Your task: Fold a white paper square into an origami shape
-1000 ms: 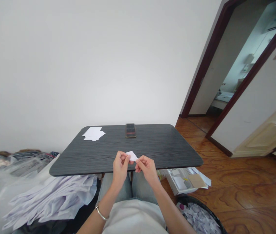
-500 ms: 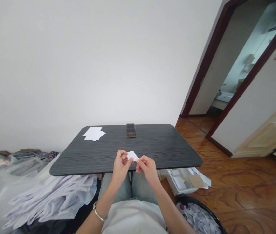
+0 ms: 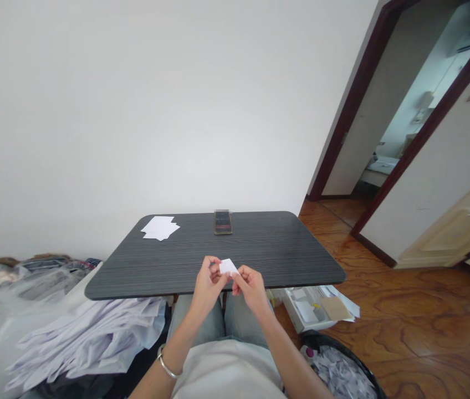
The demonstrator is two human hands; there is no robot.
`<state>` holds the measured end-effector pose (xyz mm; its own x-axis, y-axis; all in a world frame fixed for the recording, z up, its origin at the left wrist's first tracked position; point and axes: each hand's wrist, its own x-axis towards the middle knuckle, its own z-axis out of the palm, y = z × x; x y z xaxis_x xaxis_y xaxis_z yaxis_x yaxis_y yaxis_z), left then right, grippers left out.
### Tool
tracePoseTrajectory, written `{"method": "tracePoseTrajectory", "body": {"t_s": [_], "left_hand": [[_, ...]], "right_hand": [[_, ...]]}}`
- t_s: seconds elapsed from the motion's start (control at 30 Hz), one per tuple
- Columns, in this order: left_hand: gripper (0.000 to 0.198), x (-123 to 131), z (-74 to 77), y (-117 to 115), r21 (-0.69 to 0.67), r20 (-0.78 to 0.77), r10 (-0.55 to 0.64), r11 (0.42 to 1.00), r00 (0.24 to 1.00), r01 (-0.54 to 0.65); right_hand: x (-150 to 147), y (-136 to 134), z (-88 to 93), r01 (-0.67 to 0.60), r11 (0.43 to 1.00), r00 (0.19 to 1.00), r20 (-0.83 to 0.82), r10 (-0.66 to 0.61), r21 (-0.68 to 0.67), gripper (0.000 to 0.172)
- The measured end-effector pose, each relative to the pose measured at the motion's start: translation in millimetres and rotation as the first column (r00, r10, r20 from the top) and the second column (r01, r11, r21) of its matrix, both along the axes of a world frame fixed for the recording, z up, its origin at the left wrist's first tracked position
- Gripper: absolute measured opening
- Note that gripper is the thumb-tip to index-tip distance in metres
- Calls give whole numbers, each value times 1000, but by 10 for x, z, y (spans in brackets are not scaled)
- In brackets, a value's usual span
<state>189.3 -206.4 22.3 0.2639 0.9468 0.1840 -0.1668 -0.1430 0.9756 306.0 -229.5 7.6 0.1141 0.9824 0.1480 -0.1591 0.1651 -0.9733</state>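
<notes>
Over the near edge of the dark worktop (image 3: 268, 249), a small white piece of paper (image 3: 229, 267) was held up in the air between the person's two hands. Its long side ran from left to right and tipped a little. The left hand (image 3: 209, 285) and the right hand (image 3: 253, 289) were both closed in a small pinch, and each hand held one end of the paper, so neither hand was clearly nearer. A silver bangle (image 3: 167, 366) sat on the left wrist. Farther along the worktop lay a small pile of white paper (image 3: 160, 228) and a phone (image 3: 223, 222). Down on the floor to the right were a white box (image 3: 301, 321) and a black bin (image 3: 330, 343) full of paper bits.
</notes>
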Motion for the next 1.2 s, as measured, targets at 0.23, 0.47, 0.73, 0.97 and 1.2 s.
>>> {"method": "tracePoseTrajectory", "body": {"t_s": [0.23, 0.47, 0.73, 0.97, 1.2], "left_hand": [[34, -23, 59, 3, -29, -40, -53, 998, 998, 52], [34, -125, 66, 36, -41, -86, -105, 994, 991, 102], [32, -210, 87, 66, -27, -70, -205, 979, 976, 204], [41, -201, 115, 40, -63, -16, -201, 978, 979, 200], [46, -144, 98, 40, -103, -49, -155, 983, 987, 149]], "right_hand": [[6, -5, -12, -18, 1000, 1000, -8, 18, -10, 25], [10, 11, -49, -35, 999, 999, -11, 35, -18, 25], [50, 35, -72, -69, 997, 997, -30, 68, -37, 25], [40, 23, -42, -81, 996, 997, -7, 80, -30, 27], [22, 9, -33, -95, 995, 995, 14, 95, -39, 27]]}}
